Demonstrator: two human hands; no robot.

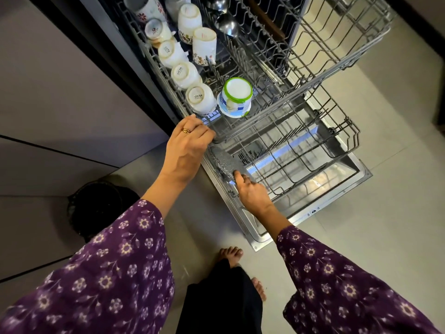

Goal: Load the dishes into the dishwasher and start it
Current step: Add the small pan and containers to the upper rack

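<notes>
The dishwasher stands open with both racks pulled out. The upper rack (313, 75) holds several upturned white cups (186, 74), a green-rimmed plastic tub (237, 96) and steel ladles (227, 25). My left hand (187, 145) grips the front left corner of the upper rack. Below it, my right hand (250, 191) holds a grey speckled dish (222, 162) by its edge, at the left side of the lower rack (337, 145). The rest of the lower rack shows only bare tines.
The open dishwasher door (325, 203) lies flat over the pale tiled floor. A dark round bin (96, 208) sits on the floor at the left, beside grey cabinet fronts (60, 104). My bare feet (231, 255) stand just in front of the door.
</notes>
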